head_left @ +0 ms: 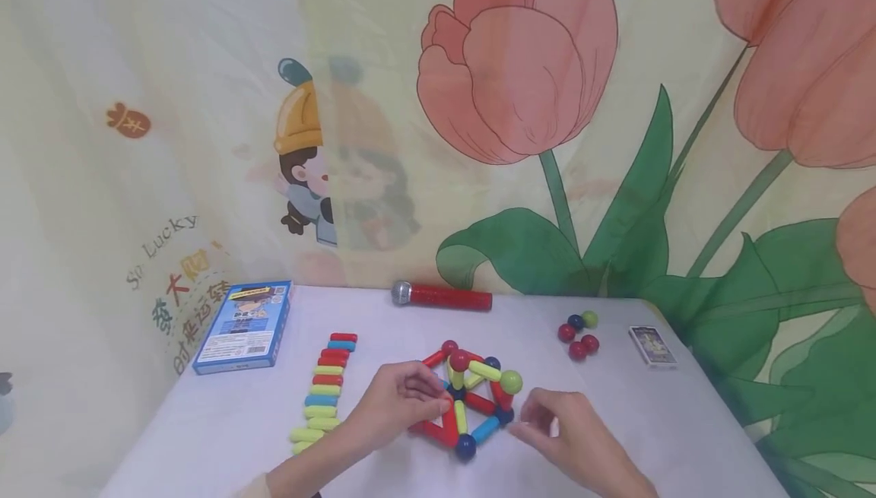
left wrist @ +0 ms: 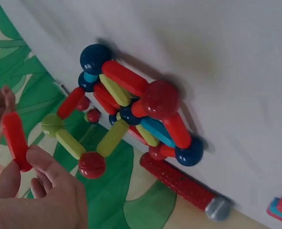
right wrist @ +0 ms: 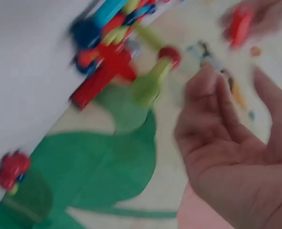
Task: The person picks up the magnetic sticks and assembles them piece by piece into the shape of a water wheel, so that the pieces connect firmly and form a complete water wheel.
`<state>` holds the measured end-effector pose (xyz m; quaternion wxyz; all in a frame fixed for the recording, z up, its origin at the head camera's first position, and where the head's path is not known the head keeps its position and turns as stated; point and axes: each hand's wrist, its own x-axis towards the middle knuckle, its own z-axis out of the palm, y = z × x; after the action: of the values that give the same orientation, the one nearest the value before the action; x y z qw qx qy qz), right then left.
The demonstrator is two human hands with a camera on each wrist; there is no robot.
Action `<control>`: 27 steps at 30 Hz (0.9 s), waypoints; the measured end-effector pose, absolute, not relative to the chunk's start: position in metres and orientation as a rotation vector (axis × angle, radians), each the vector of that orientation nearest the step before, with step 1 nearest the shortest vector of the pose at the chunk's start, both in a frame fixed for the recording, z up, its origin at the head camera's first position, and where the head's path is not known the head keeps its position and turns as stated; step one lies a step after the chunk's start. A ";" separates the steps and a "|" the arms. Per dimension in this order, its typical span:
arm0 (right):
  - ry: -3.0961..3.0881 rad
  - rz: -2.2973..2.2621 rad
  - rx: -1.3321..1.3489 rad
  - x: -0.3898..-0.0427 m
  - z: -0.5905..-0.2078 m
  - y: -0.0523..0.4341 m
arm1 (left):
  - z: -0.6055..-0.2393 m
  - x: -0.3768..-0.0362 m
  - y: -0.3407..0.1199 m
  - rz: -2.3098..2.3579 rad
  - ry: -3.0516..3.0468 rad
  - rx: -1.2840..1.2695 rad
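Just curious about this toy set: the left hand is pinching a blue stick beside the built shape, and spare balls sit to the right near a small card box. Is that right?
Not quite. The stick pinched by the left hand is red, not blue, as the left wrist view shows. The rest holds: it is beside the built shape, and the spare balls sit to the right near the small card box.

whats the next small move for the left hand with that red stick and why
Probably bring the red stick up to one of the balls on the stick-and-ball structure and let it attach. The left hand pinches the stick right beside the structure, seemingly not yet joined to any ball. The right hand hovers near the other side, holding nothing, so it could steady the frame.
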<state>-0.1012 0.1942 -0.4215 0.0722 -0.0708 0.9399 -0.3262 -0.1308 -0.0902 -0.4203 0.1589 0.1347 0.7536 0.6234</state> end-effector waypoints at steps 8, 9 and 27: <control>2.375 -1.655 -0.306 -0.107 -0.440 0.151 | -0.432 -0.148 -0.065 1.827 2.155 0.274; 2.342 -1.691 -0.263 -0.110 -0.444 0.149 | -0.432 -0.149 -0.064 1.830 2.165 0.274; 2.177 -1.781 0.099 -0.134 -0.463 0.138 | -0.448 -0.172 -0.075 1.533 2.562 0.826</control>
<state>-0.1337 0.1377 -0.4627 0.1630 0.0348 0.7633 -0.6242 -0.1720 -0.0751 -0.4482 0.0221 0.2667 0.8268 0.4947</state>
